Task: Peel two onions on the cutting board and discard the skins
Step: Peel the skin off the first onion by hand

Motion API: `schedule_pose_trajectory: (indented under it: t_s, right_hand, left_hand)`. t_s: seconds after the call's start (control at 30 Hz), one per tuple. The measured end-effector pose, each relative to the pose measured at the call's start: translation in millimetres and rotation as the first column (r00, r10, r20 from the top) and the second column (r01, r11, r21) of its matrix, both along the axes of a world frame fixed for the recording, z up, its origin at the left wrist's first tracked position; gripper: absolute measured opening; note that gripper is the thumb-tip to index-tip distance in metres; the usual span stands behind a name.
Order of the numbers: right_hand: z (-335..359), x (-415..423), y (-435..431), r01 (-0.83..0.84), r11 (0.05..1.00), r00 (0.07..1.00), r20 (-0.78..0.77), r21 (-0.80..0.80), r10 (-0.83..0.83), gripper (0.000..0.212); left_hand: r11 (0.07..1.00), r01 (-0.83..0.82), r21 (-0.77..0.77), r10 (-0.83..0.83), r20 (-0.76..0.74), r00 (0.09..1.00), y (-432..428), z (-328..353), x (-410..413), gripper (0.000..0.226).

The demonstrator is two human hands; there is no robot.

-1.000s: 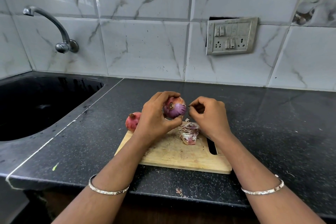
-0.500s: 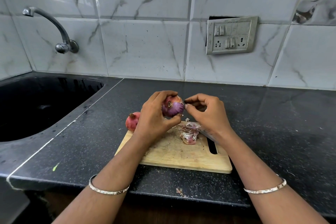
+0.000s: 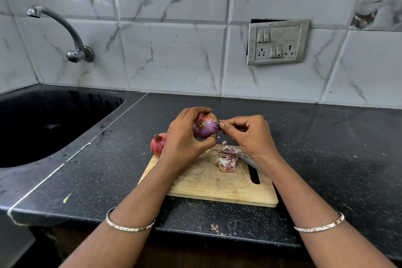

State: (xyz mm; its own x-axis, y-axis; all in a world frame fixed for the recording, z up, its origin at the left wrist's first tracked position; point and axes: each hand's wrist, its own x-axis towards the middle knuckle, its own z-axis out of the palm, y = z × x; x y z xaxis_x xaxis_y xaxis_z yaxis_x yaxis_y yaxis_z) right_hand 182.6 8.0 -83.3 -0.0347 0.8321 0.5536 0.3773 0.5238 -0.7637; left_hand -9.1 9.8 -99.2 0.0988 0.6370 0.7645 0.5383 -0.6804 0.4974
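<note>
My left hand (image 3: 185, 137) grips a partly peeled purple onion (image 3: 205, 128) and holds it above the far edge of the wooden cutting board (image 3: 217, 185). My right hand (image 3: 250, 135) pinches a flap of skin at the onion's right side between thumb and forefinger. A second, unpeeled reddish onion (image 3: 157, 146) sits at the board's far left corner, partly hidden by my left hand. On the board below my right hand lies a heap of peeled skins (image 3: 226, 159). A grey blade (image 3: 252, 164) shows under my right wrist; whether the hand holds it I cannot tell.
The board lies on a black speckled counter (image 3: 326, 148). A black sink (image 3: 43, 124) with a wall tap (image 3: 71, 37) is to the left. A switch panel (image 3: 277, 42) is on the tiled wall. Skin scraps (image 3: 215, 228) lie near the counter's front edge.
My right hand has moved left and closed its pinch on the onion's skin. My left hand has turned the onion slightly, showing more of the peeled purple side.
</note>
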Motion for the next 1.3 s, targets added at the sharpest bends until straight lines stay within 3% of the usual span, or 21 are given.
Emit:
schedule_pose_trajectory:
  t_s: [0.23,0.8,1.3]
  right_hand:
    - [-2.6,-2.0,1.5,0.028,0.998,1.000,0.007,0.057,-0.028,0.008]
    - [-3.6,-0.1,3.2,-0.108,0.993,0.984,-0.148,-0.050,0.100,0.014]
    - [-3.9,-3.2,-0.6,-0.003,0.999,1.000,-0.025,0.048,0.004,0.004]
  left_hand:
    - [1.000,0.004,0.004,-0.004,-0.033,0.999,-1.2,0.1,1.6,0.056]
    - [1.000,-0.015,0.015,0.015,-0.002,1.000,-1.1,0.8,-2.1,0.057]
    - [1.000,-0.005,0.013,0.006,-0.027,1.000,-1.0,0.8,-1.2,0.059]
